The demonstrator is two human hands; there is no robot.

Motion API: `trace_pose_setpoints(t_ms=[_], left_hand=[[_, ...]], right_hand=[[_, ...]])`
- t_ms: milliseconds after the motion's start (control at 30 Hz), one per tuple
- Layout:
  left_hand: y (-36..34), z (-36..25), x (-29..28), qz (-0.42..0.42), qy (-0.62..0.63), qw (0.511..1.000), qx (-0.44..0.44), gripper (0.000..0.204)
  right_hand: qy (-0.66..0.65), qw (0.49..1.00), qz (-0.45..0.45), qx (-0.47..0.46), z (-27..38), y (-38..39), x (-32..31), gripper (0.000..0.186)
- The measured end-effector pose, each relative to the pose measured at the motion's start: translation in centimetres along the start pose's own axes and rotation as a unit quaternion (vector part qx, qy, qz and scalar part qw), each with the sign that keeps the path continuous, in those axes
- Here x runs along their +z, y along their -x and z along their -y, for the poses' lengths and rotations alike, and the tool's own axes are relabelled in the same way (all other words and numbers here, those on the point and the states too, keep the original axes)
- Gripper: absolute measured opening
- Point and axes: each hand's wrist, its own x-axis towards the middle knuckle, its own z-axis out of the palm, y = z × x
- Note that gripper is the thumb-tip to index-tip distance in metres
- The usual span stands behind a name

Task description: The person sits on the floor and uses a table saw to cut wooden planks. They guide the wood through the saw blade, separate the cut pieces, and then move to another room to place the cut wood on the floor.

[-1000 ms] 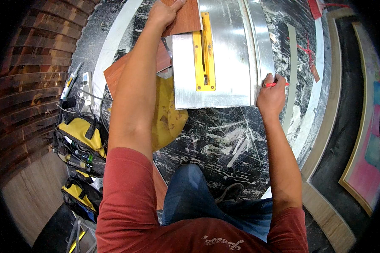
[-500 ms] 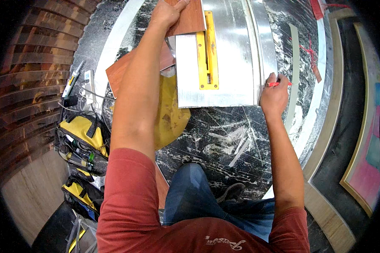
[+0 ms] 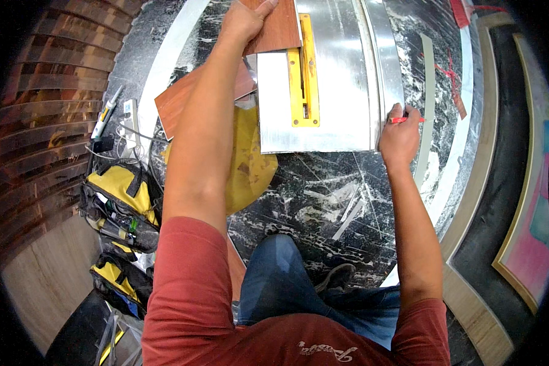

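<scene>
My left hand, at the far end of my reach, grips a reddish-brown wood plank, its thumb on the top face. The plank lies on the silver metal top of a table saw, its near corner beside the saw's yellow slotted insert plate. A thin red pencil is held in the closed fingers of my right hand. That hand rests at the near right corner of the saw, against the long metal rail. The plank's far end is out of view.
Another brown plank and a round yellow piece lie left of the saw. Offcut strips litter the black marbled floor. Yellow-and-black tool bags, cables and a sealant tube are at the left; a framed picture is at the right.
The plank in my left hand has shifted slightly toward me along the saw top. My right hand stays at the corner with the pencil. The whole view has shifted a little.
</scene>
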Motion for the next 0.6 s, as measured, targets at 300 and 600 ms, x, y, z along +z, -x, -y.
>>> trace_pose_setpoints(t_ms=[300, 600], left_hand=[[0.57, -0.13, -0.45, 0.012, -0.031, 0.999, 0.013, 0.051], [1.05, 0.16, -0.55, 0.005, -0.06, 0.998, 0.018, 0.053]], right_hand=[[0.003, 1.0, 0.004, 0.004, 0.13, -0.02, -0.09, 0.047], [-0.005, 0.999, 0.018, 0.029, 0.72, 0.06, -0.4, 0.049]])
